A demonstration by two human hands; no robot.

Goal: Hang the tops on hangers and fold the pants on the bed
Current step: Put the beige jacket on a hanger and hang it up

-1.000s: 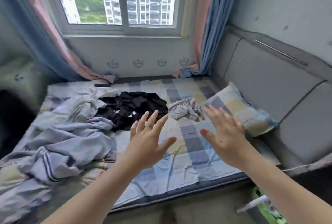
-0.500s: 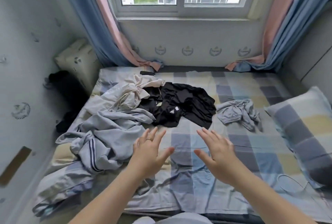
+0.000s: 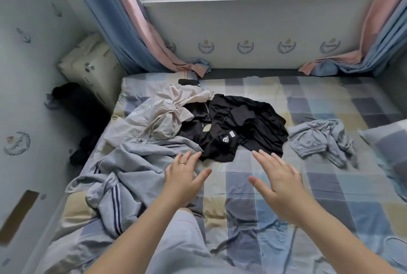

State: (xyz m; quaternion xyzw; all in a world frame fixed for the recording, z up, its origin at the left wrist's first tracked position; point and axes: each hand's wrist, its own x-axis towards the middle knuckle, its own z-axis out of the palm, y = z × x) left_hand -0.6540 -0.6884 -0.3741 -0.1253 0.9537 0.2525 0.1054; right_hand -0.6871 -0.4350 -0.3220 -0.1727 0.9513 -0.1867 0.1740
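My left hand (image 3: pixel 185 178) is spread wide, fingers straight, holding nothing, with a ring on one finger. Its fingertips lie over the edge of the grey striped garment (image 3: pixel 123 174), just beside the black clothing (image 3: pixel 233 126); I cannot tell whether they touch the cloth. My right hand (image 3: pixel 279 182) is also spread and holds nothing, its fingertips just short of the black clothing's near hem. Both hands are over the checked bed (image 3: pixel 330 203). A cream garment (image 3: pixel 167 115) is crumpled against the black pile's left side, and a small grey garment (image 3: pixel 321 139) lies apart to the right, near a checked pillow (image 3: pixel 389 144). Blue and pink curtains (image 3: pixel 136 38) hang by the window.
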